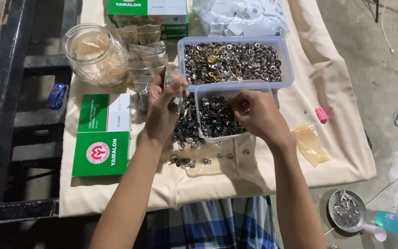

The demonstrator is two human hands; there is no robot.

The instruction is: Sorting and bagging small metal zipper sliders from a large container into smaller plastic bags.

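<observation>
While my left hand [162,103] pinches a small clear plastic bag [175,87] upright, long axis vertical and mouth up, my right hand [254,115] curls shut inside the near clear plastic tub [203,92]; whether it grips anything I cannot tell. That tub holds small metal snap buttons [215,117]. Behind it, a second clear tub [286,60] holds more. Left of it stands a glass jar [95,53] stuffed with bags.

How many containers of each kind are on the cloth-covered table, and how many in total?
Clear plastic tubs of metal snaps: 2, the far tub and the near tub, where the right hand reaches.
Glass jar: 1.
Green-and-white boxes: 2, the near box and the far box.
Total: 5.
The left hand holds a small clear bag.
</observation>
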